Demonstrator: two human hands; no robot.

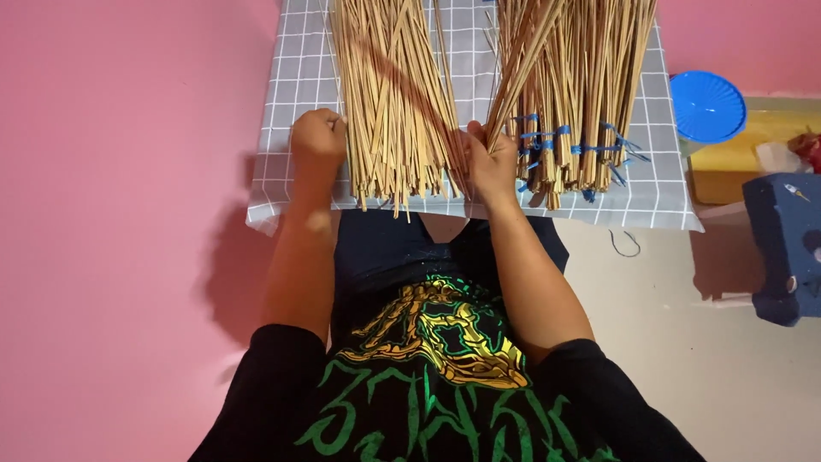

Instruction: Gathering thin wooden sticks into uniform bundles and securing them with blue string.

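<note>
Across the upper middle of the frame, a loose pile of thin bamboo sticks (393,94) is lying on a grey checked cloth (291,77). The left hand (318,137) is curling into a fist against the pile's left edge, while the right hand (492,162) is closing its fingers around a few sticks at the pile's right edge. Bundles tied with blue string (573,103) are crowding just right of that hand. A blue round lid (707,105) is sitting at the upper right, a dark blue block (787,248) below it.
</note>
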